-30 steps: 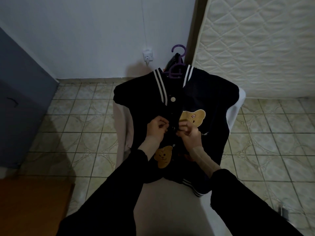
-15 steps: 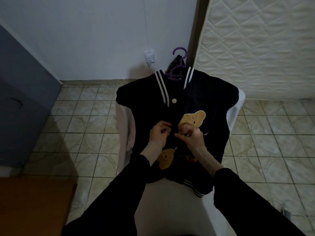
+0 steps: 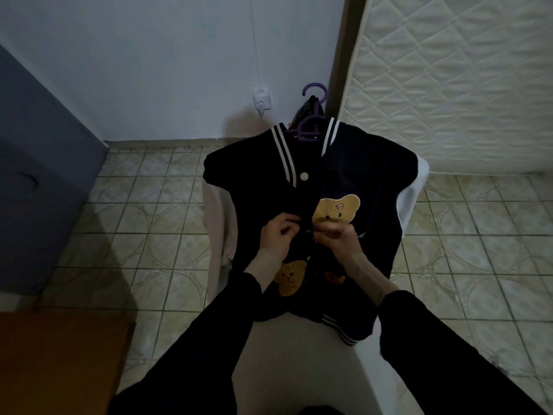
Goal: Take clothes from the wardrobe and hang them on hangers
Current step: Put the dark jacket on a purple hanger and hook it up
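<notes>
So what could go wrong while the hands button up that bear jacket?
1. The dark bear-patch jacket lies draped over a white chair; tugging might slide it off.
2. The purple plastic hanger sits loosely in the collar and could slip out.
3. The left hand and right hand pinch the front edges in dim light, so a button may go in the wrong hole.
</notes>
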Demonstrator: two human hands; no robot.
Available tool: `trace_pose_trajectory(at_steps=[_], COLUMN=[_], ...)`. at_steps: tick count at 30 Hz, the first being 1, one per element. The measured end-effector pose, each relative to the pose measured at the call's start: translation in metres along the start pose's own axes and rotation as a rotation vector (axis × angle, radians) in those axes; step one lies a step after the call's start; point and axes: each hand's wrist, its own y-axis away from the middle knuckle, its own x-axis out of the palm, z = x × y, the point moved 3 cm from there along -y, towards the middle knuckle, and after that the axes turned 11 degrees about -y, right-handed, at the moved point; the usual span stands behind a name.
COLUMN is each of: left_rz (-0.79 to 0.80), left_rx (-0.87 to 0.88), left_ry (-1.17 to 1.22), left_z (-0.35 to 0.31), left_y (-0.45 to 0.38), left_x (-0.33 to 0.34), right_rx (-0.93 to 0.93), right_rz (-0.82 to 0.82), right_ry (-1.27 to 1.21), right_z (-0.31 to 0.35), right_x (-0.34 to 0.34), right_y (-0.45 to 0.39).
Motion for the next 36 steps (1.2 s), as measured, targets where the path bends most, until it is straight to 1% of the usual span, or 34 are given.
trace_pose_trajectory(at_steps=[2,5,8,11,14,17,21,24,27,30,33,36], left_rz=[-0.006,0.03,0.035,0.014,0.022,0.032,0.034,0.057,0.09,0.05,0.006,0.013], left_rx=[-0.024,-0.074,-0.118,-0.167,-0.214,-0.239,-0.195,-0.16,-0.079,-0.015,-0.033,-0.075], left_ry=[0.002,0.018,0.111,0.192,0.235,0.264,0.236,0.202,0.054,-0.064,-0.017,0.071], left_z=[0.0,-0.002,-0.003,-0.004,-0.004,-0.005,-0.007,-0.008,-0.011,-0.013,-0.012,-0.01], left_y=[0.001,0.002,0.003,0.004,0.003,0.002,0.007,0.012,0.016,0.017,0.016,0.016], left_x=[0.001,0.002,0.005,0.008,0.01,0.011,0.012,0.013,0.014,0.013,0.012,0.013], right_rx=[-0.002,0.004,-0.001,-0.022,0.016,0.036,0.006,0.018,0.075,0.113,0.1,0.092], right_rz=[0.004,-0.001,-0.02,-0.007,-0.002,0.005,0.041,0.073,0.083,0.077,0.089,0.104], right_ry=[-0.029,-0.029,-0.055,-0.041,-0.074,-0.043,0.066,0.078,0.07,0.108,0.128,0.139], right_z=[0.0,-0.001,-0.006,-0.01,-0.015,-0.018,-0.016,-0.017,-0.027,-0.034,-0.03,-0.031], right_x=[0.0,0.0,-0.001,0.001,0.005,0.008,0.006,0.006,0.006,0.007,0.009,0.008], right_y=[0.0,-0.001,-0.001,-0.001,0.004,0.006,0.002,-0.001,-0.004,-0.009,-0.009,-0.009])
